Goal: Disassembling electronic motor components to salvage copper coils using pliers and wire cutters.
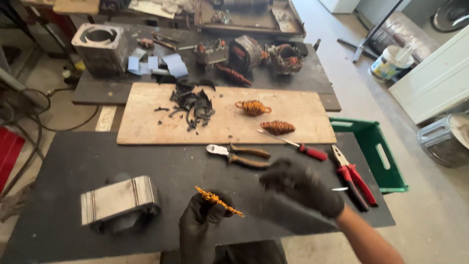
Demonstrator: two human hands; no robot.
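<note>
Gloved left hand [200,222] pinches a copper coil [219,201]; blurred right hand [300,188] hovers half open, empty. Loose wire could unravel, or snag a glove

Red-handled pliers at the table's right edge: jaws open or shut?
Open. The red-handled pliers lie flat on the dark table, handles spread and jaw tips visibly parted.

Your left hand [201,221], in a black glove, is low & in the middle w/ fingers curled shut. Your right hand [303,188], gloved too, is blurry, fingers spread. Right forearm is bare.
</note>
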